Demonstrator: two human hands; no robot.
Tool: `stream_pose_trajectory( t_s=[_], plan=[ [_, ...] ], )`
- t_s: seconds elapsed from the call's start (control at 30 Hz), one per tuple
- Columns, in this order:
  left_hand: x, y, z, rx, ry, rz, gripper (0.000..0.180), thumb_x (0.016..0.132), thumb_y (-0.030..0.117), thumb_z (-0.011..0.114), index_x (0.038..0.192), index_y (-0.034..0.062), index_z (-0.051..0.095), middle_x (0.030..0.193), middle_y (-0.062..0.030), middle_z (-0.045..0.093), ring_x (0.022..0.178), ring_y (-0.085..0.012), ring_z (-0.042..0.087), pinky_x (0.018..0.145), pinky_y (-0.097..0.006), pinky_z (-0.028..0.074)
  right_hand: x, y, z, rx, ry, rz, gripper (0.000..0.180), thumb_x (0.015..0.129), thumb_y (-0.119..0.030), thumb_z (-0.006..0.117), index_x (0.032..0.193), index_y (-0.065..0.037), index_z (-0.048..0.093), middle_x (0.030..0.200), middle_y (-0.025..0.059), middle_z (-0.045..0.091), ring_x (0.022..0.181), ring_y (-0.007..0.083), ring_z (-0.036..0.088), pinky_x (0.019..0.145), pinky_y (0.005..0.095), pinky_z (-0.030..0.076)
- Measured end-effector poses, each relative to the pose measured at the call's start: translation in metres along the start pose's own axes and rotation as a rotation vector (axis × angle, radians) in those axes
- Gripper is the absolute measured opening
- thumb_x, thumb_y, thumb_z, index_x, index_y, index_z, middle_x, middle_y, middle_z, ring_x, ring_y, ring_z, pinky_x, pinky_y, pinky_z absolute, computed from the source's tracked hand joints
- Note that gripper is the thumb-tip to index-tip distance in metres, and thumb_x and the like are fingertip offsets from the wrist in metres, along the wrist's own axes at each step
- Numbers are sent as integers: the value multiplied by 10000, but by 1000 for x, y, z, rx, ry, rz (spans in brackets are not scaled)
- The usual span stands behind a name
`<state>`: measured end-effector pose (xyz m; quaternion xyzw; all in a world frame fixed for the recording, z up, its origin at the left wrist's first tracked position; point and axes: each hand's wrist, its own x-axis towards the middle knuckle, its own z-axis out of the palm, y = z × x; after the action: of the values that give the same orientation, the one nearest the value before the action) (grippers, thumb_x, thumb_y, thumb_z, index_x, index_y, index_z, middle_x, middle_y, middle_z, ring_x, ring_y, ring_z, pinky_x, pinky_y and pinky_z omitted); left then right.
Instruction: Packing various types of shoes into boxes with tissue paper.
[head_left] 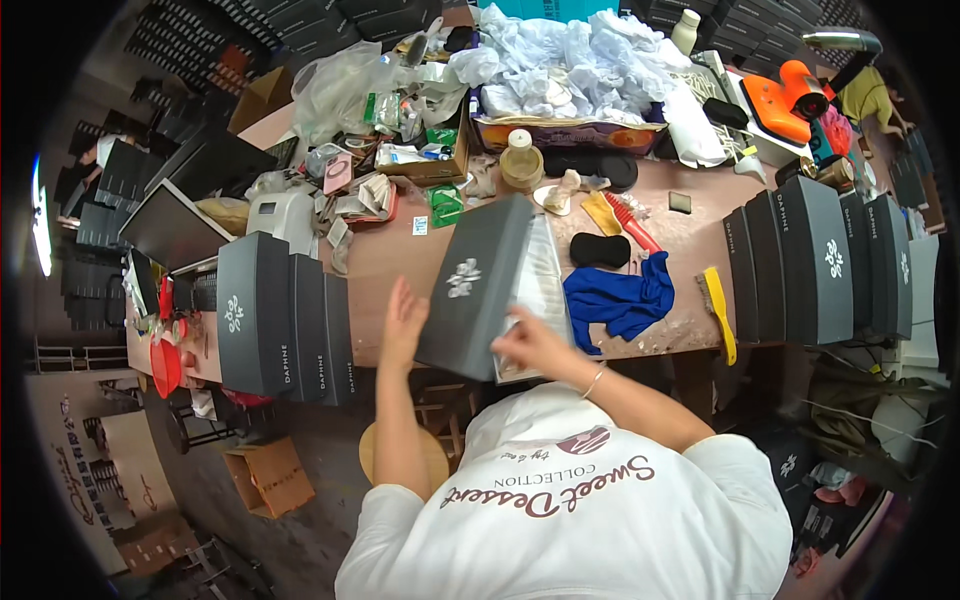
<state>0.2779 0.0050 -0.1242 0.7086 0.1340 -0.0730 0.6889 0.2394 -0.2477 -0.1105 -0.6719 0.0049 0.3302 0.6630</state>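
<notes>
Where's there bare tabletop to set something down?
Two patches of bare table: one between the left box stack and the tilted grey box, left hand at its near side; one between the blue cloth and right box stack, beyond the yellow brush. Crowded: the back, with crumpled paper, bottle, plastic bag.

You're sporting a white short-sleeved T-shirt (610, 545), maroon lettering (550, 492) curving across it beside a matching emblem (584, 440), a thin bangle (595, 381) circling your right wrist, left hand (405, 318) and right hand (537, 347) going bare!
</notes>
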Motion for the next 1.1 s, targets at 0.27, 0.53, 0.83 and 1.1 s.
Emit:
stream_pose_trajectory(
  t_s=[0.27, 0.53, 0.83, 1.1],
  plan=[
    [31, -6, -98, 1039, -16, -107, 821, 760, 130, 687, 1442, 40, 239, 1320, -288, 432, 1170, -440, 475, 930, -449, 433, 25, 39, -22, -1456, 492, -369, 706, 675, -204, 727, 1327, -168, 458, 1347, 174, 415, 1227, 362, 396, 923, 566, 369],
    [18, -10, 80, 1156, -430, 720, 645, 724, 292, 736, 1272, 79, 471, 1307, -189, 443, 1234, -358, 386, 1046, -487, 275, 1, 89, -86, -41, 801, -159, 78, 832, -107, 592, 850, -33, 578, 688, 63, 557, 639, 191, 591, 551, 270, 457],
    [45, -66, 33, -265, 186, -197, 237, 877, 298, 604, 905, 65, 577, 777, -60, 604, 713, -192, 591, 592, -332, 470, 6, 10, -19, -573, 220, -253, 128, 842, -128, 583, 895, -19, 624, 823, 104, 619, 698, 201, 641, 634, 329, 522],
    [-14, 0, 51, -309, -721, -538, 384, 980, 366, 447, 828, 44, 588, 831, -87, 628, 685, -167, 590, 617, -314, 501, 52, 72, -17, -923, 167, -336, 148, 803, -173, 611, 859, -38, 591, 860, 166, 592, 750, 346, 618, 655, 436, 493]
  ],
)
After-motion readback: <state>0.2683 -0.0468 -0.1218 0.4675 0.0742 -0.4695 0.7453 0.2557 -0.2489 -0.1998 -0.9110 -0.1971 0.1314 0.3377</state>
